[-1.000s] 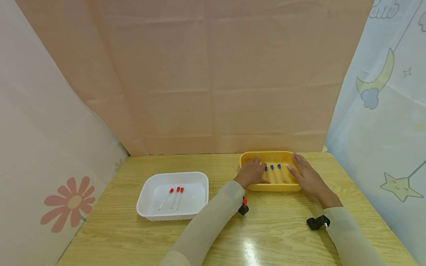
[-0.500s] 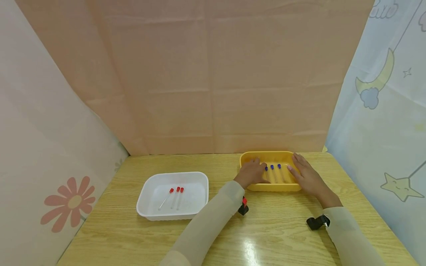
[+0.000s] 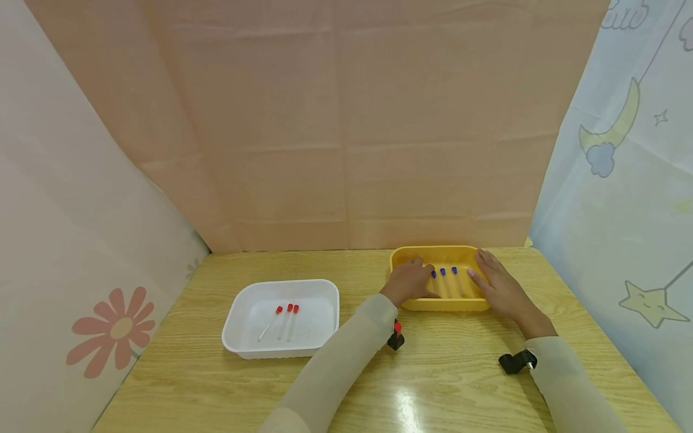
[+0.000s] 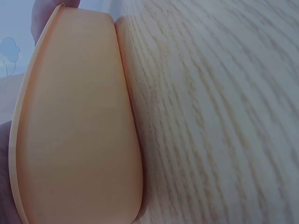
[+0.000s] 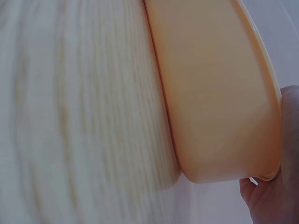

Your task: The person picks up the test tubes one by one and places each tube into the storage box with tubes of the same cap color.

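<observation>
A yellow tray (image 3: 444, 305) sits at the table's back right; its outer wall fills much of the left wrist view and right wrist view. Inside lie three thin clear tubes with blue caps (image 3: 443, 272), side by side. My left hand (image 3: 409, 282) reaches over the tray's front left rim, fingers spread beside the leftmost tube; contact with it cannot be told. My right hand (image 3: 500, 288) rests along the right rim, fingers straight, thumb over the tray's inside. The left palm's underside is hidden.
A white tray (image 3: 233, 328) stands to the left, holding three thin clear tubes with red caps (image 3: 289, 308). Wood-grain table (image 3: 449, 385) lies beneath both trays. A plain cloth (image 3: 346, 150) hangs behind, with printed cloths at both sides.
</observation>
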Available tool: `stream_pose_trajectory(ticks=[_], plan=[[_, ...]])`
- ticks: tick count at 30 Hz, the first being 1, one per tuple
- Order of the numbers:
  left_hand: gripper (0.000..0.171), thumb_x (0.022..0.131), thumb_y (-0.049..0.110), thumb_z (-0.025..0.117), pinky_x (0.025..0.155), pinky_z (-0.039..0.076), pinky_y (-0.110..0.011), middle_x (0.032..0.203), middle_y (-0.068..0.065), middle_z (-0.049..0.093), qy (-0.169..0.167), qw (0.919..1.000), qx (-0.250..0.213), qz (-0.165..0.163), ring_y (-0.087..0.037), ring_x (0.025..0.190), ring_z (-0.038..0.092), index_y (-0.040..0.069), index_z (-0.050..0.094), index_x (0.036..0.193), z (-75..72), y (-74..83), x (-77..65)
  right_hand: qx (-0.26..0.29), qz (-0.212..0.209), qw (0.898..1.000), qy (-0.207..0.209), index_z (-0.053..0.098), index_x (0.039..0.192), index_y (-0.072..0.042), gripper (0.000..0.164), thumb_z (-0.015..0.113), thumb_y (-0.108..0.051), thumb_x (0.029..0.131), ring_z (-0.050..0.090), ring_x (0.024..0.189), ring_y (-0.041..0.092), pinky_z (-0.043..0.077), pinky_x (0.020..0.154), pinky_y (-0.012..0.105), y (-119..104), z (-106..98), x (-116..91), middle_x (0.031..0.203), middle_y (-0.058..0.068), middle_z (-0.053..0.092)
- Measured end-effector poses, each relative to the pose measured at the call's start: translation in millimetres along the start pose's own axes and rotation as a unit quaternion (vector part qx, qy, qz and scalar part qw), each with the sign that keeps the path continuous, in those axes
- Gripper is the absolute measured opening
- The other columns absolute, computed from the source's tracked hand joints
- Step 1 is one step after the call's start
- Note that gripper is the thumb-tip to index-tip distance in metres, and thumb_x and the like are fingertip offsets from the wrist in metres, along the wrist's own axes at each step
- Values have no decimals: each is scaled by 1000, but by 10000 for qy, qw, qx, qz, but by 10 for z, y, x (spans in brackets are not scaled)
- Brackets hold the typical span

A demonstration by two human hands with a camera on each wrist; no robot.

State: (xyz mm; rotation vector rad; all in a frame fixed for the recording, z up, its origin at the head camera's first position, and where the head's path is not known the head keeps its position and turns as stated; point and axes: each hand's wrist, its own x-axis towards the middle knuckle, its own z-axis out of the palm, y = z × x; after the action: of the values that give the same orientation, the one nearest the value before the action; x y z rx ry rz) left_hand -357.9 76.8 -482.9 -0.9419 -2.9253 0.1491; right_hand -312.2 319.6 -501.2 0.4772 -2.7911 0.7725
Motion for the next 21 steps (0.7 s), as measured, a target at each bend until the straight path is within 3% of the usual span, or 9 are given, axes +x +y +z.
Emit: stream_pose_trajectory(ticks=[5, 10, 21], plan=[[79, 83, 77, 61, 70, 49, -24, 130, 2, 57, -26, 9999, -99, -33, -12, 101, 54, 29, 56, 145, 15, -3, 14, 10, 12, 10000, -21, 19, 156, 12, 71, 36, -41, 111, 4, 152, 48, 9, 116, 68, -6, -6, -6, 167, 26, 7], [84, 83, 84, 52, 79, 52, -27, 131, 2, 58, -19, 9993, -349, -124, -13, 109, 56, 27, 56, 145, 36, -9, 40, -21, 28, 10000, -53, 18, 156, 11, 72, 36, -42, 111, 5, 152, 48, 10, 116, 69, -3, -10, 4, 167, 26, 7], [60, 96, 65, 55, 76, 53, -24, 124, 4, 63, 684, 9945, -788, -46, -11, 105, 59, 24, 62, 140, 42, -24, 34, -61, 5, 10000, -33, 19, 156, 12, 71, 36, -40, 111, 5, 151, 49, 9, 117, 68, 3, -9, 4, 166, 28, 8]])
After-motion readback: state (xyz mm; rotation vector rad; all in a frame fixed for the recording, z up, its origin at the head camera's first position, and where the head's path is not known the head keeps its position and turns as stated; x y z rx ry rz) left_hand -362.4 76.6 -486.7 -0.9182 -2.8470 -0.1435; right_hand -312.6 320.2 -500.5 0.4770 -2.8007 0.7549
